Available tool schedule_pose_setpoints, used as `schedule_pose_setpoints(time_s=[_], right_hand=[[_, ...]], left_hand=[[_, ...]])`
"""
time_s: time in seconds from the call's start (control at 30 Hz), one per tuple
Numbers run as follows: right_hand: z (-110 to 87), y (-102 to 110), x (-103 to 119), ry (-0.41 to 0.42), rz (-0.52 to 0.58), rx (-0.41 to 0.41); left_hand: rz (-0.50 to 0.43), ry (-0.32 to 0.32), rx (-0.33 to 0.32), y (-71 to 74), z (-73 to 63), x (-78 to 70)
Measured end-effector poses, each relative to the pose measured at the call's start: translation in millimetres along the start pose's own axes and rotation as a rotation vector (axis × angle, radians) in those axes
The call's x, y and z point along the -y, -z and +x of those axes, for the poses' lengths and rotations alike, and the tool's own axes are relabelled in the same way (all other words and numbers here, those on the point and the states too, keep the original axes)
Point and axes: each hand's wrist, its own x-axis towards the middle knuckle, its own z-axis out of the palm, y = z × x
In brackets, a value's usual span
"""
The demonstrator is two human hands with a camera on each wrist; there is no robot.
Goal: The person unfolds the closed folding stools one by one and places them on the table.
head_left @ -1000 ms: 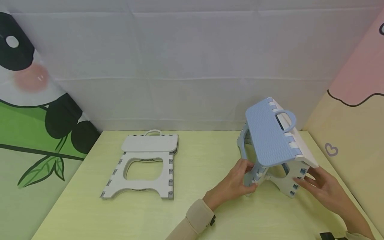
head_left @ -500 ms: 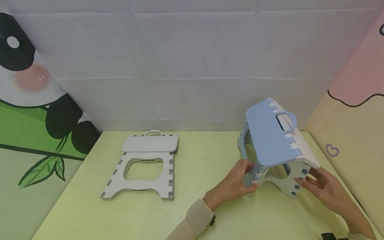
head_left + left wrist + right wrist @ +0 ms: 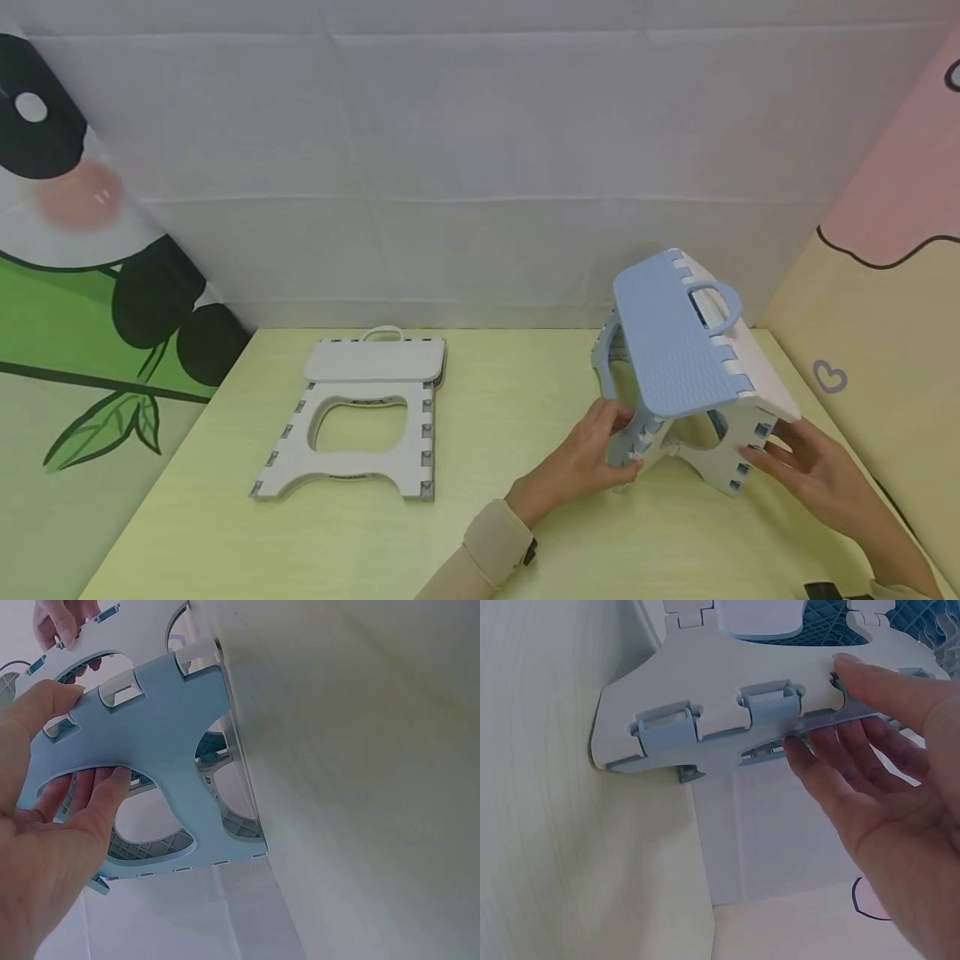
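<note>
A blue-and-white folding step stool stands partly unfolded at the right of the table, its top bent along the middle like a roof, the blue half towards the left. My left hand grips the near edge of its blue leg panel; in the left wrist view the thumb lies over the edge and the fingers reach into the opening. On the other side my right hand pinches the edge of the white leg panel, thumb on one face, fingers behind. A carrying handle sticks up at the fold.
A white-and-grey folding stool lies folded flat on the left half of the pale yellow table. Behind is a white cloth wall. A printed side wall stands close to my right hand.
Almost nothing differs. The right hand and the white half of the stool's top have shifted very slightly to the right; the left hand and the folded stool look the same.
</note>
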Motion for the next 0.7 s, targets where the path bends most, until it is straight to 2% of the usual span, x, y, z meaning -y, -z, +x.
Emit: schedule_pose_setpoints(time_s=[0.2,0.5,0.7], right_hand=[[-2.0,0.5,2.4,-0.046,-0.063,-0.005],[-3.5,2.8,1.5,-0.063,-0.109,0.017],[-3.2,0.1,4.5,-0.061,-0.041,0.016]], left_hand=[[0.003,-0.014,0.019,1.5,-0.1,-0.3],[0.094,-0.037,0.037,4.8,0.2,-4.7],[0.17,-0.02,0.047,7.8,-1.9,-6.2]])
